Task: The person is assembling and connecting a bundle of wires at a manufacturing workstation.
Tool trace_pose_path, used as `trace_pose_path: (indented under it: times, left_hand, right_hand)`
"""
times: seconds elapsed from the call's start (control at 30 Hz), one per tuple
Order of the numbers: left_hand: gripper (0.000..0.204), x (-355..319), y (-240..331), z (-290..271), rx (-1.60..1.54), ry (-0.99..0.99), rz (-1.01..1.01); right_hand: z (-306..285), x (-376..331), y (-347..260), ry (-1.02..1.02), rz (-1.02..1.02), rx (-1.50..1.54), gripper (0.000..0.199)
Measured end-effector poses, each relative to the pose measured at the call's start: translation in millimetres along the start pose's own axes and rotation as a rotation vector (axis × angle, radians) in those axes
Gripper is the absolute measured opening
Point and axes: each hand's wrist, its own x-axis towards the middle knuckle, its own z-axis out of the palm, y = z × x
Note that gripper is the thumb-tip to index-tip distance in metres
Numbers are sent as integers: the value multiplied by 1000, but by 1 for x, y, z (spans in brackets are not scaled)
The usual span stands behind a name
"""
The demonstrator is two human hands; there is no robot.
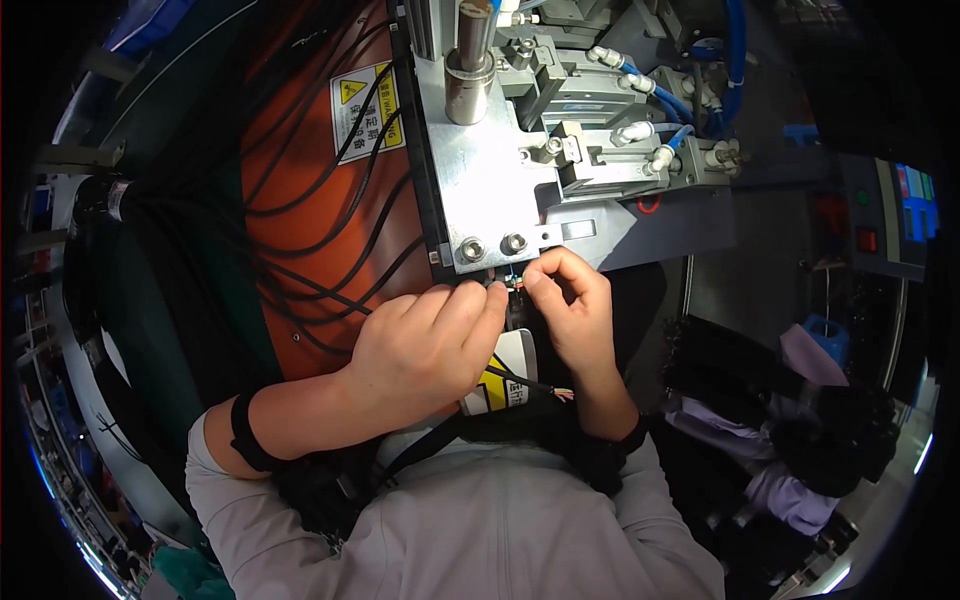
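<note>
My left hand (430,338) is closed, its fingertips pressed together at the front edge of the machine's metal plate (480,190). Facing it from the right, my right hand (575,312) pinches with thumb and forefinger. Between the two sets of fingertips run thin coloured wires (514,281), reddish and greenish; their ends are mostly hidden by my fingers and the plate. Below my hands a black cable (530,380) with bare coloured wire ends crosses a white and yellow label (500,375).
Several black cables (350,225) lie across the orange surface (290,190) on the left, beside a warning label (368,110). Pneumatic cylinders (610,90) with blue tubes (735,60) stand behind. A control panel (890,225) is at the right. A person in a light purple sleeve (720,425) is nearby.
</note>
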Motion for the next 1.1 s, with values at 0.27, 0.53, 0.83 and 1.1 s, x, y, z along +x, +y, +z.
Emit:
trace_pose_path:
  times: [0.27, 0.53, 0.83, 1.1]
  left_hand:
    - [29, 2, -2, -2, -56, 50, -65]
    - [21, -9, 11, -18, 86, -190, -134]
    - [22, 7, -1, -26, 49, 156, -4]
    - [23, 12, -2, -31, -279, 233, -13]
  right_hand:
    - [7, 8, -6, 115, -655, -448, 10]
    - [-3, 4, 3, 42, -288, -129, 15]
    - [-32, -4, -28, -322, -681, 172, 26]
    - [-6, -4, -42, -134, -694, 168, 36]
